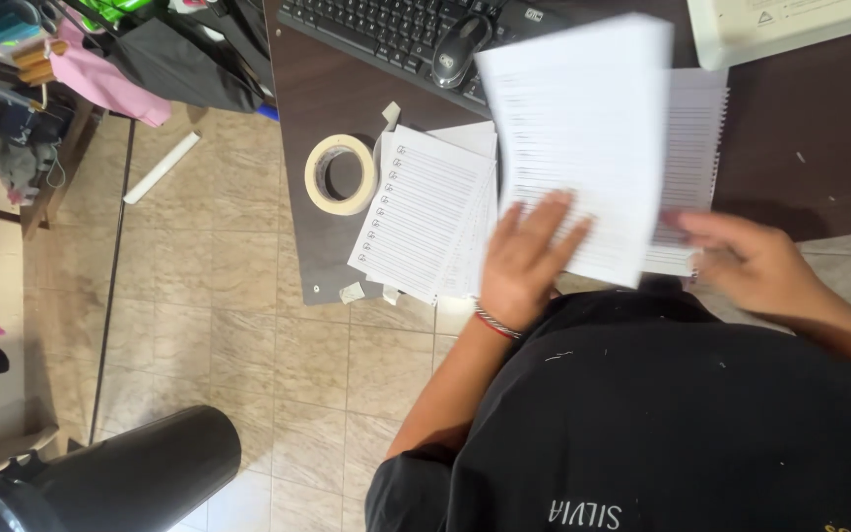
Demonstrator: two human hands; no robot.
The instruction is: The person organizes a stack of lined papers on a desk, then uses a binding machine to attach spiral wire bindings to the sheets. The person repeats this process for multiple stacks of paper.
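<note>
My left hand holds a white lined sheet of paper from below, lifted and blurred above the dark brown desk. My right hand rests its fingers on a stack of lined sheets lying at the desk's near edge, partly hidden under the lifted sheet. Another fanned stack of lined sheets lies to the left, overhanging the desk edge beside my left hand.
A roll of masking tape lies left of the fanned stack. A black keyboard with a black mouse on it sits at the back. A beige device stands back right. Black cylinder and clothes on the tiled floor, left.
</note>
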